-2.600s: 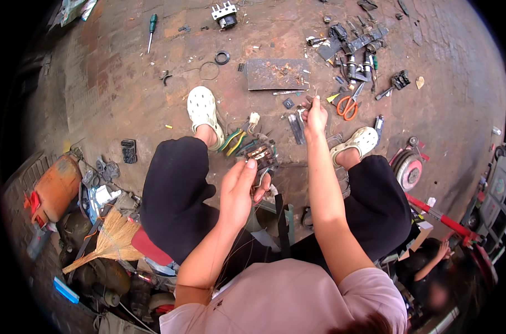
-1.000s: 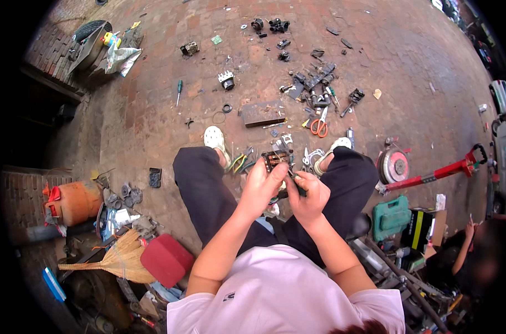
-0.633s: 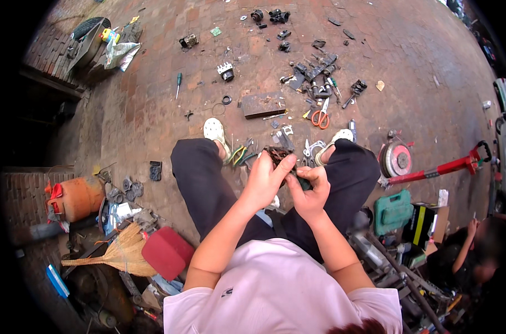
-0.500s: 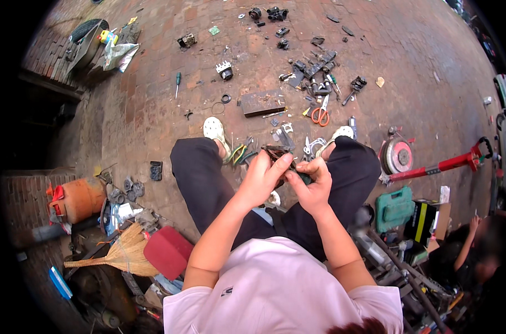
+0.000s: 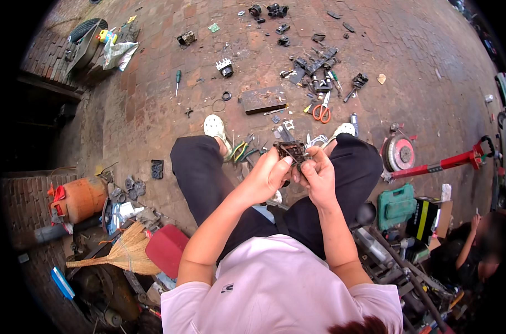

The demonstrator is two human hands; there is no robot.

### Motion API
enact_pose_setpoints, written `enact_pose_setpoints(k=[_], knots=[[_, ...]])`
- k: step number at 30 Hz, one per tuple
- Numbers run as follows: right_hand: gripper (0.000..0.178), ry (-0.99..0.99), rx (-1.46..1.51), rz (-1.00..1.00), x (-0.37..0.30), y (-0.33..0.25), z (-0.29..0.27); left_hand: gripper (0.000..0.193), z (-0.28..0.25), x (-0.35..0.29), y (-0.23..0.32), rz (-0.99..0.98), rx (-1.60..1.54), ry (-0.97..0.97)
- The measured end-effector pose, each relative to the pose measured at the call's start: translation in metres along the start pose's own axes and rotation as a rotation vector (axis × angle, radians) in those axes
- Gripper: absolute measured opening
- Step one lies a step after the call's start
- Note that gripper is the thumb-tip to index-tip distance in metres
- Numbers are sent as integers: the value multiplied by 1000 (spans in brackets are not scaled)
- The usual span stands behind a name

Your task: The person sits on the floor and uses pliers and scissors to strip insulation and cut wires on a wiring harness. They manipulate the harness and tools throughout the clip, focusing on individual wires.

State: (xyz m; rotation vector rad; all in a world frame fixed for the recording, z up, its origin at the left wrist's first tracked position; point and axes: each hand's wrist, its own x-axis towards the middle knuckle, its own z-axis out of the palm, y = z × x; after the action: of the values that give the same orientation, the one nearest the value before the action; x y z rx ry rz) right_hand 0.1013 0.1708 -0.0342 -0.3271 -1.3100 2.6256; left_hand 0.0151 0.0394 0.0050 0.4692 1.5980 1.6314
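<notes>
The dark slotted part [image 5: 291, 149] is now showing its upper face between the person's hands, above the floor [image 5: 133, 125]; a moment ago it was appearing nearly edge-on, so the turn is probably making its inside easier to work. The left hand [image 5: 268, 175] is gripping its left side; the right hand [image 5: 319, 177] is pinching its right end. Near right, a green case [image 5: 395, 206] is sitting seemingly closed, hiding any contents, beside a black box [image 5: 419, 219].

A straw broom [image 5: 127, 250] lies near an orange tank [image 5: 81, 201], a green case [image 5: 396, 206] beside a black box [image 5: 416, 225]
</notes>
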Motion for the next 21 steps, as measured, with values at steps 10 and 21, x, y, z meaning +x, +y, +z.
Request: enact_pose_setpoints(k=[10, 21], knots=[[20, -1, 292, 303, 4, -3, 3, 31, -19, -6, -4, -18, -83, -94], [18, 147, 28, 85, -7, -7, 24, 23, -12, -9, -20, 24, -420, 171]])
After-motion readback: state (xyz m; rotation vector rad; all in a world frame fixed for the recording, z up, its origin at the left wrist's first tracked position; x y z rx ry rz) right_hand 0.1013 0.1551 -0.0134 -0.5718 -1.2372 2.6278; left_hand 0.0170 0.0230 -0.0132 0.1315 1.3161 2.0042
